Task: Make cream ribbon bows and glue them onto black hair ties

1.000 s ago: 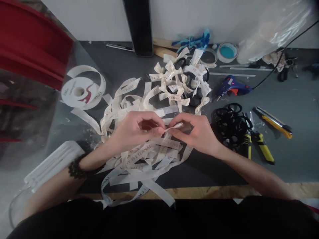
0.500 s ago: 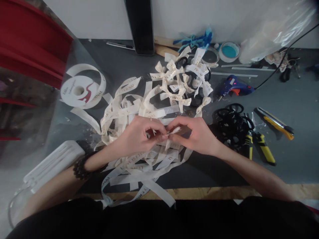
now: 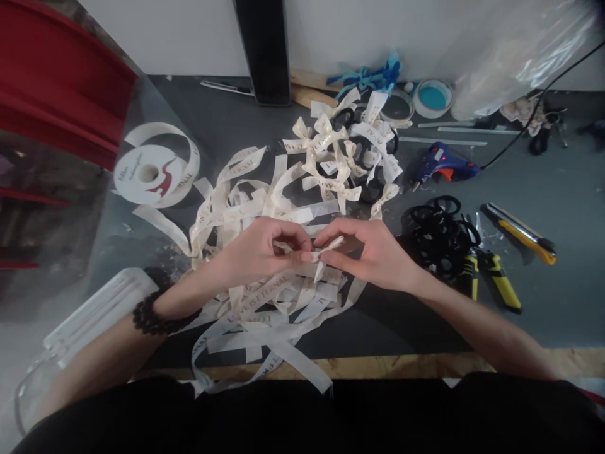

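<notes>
Between my two hands is a short piece of white ribbon (image 3: 326,252), folded or looped, with a tail hanging down. My left hand (image 3: 265,251) pinches its left side between thumb and fingertips. My right hand (image 3: 373,255) pinches it from the right, and the fingertips nearly meet. How the ribbon is folded is partly hidden by the fingers. Beneath lies a heap of loose cream printed ribbon strips (image 3: 265,293). Beyond the hands sits a cluster of finished ribbon bows (image 3: 331,151) on black hair ties.
A ribbon spool (image 3: 149,176) lies at left, near a white power strip (image 3: 101,309). On the right are a blue glue gun (image 3: 444,164), black hair ties (image 3: 439,239), yellow-handled pliers (image 3: 501,284) and a yellow utility knife (image 3: 524,233). A phone (image 3: 265,50) leans at the back.
My left hand has shifted slightly up and left, its thumb straighter along the ribbon. Both hands keep their pinch on it; the things on the table stay put.
</notes>
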`<state>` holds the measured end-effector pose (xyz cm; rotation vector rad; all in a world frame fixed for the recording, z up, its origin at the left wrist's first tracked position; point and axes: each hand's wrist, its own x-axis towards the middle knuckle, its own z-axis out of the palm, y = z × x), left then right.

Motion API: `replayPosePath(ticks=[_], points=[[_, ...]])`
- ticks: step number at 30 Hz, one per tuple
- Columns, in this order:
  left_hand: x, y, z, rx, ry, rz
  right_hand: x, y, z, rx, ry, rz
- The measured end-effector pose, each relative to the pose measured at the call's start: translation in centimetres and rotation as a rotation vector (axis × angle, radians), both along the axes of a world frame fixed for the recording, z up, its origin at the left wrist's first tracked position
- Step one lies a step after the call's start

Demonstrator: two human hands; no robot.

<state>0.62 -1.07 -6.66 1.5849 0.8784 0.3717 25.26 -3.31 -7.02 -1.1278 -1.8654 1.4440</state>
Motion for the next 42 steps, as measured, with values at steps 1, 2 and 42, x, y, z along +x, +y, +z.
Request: replayPosePath(ticks=[1, 2, 42], points=[[0.2, -0.1, 0.2, 0.031, 0.03, -0.007, 0.0, 0.0, 0.0, -0.003, -0.001, -0.002], [0.3, -0.1, 0.4, 0.052, 0.05, -0.015, 0.0, 0.0, 0.0, -0.006, -0.001, -0.006], [0.2, -0.1, -0.4, -0.176, -0.192, -0.012, -0.2, -0.1, -0.8, -0.061, 0.144, -0.041]])
